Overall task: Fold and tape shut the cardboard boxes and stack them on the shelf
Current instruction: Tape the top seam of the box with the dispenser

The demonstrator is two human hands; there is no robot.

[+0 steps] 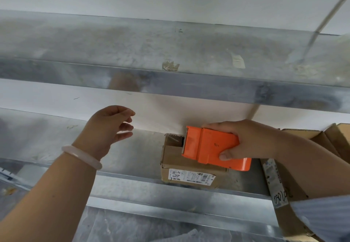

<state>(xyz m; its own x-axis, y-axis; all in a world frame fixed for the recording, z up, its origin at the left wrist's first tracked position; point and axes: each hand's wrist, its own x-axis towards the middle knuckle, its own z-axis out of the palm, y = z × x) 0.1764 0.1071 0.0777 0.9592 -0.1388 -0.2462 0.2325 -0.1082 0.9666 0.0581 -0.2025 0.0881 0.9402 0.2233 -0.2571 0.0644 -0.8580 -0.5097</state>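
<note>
Gripping an orange tape dispenser (214, 147), the right hand (251, 139) is curling its fingers over the far side of the tool while the thumb is pressing on the near side. The dispenser is lying over the top of a small cardboard box (189, 167). Its toothed front end is sitting near the box's far top edge, where a strip of clear tape (173, 139) is showing. Whether the tool is pressing on the cardboard or hovering just above it cannot be told.

The box is sitting closed on the middle metal shelf (132, 147), close to the front lip, with a white shipping label (191, 177) facing the person.

The left hand (109, 128) is hovering above the same shelf, well to the left of the box. It is holding nothing, with its fingers loosely bent and spread. A pale bracelet (81, 156) is circling its wrist.

A larger box (337, 135) with raised flaps is standing to the right, partly hidden behind the right forearm. Below that forearm, another carton (289, 221) is carrying a long white label with handwritten digits.

An upper shelf (151, 52) is running across the view, bearing scraps of old tape (170, 65).
</note>
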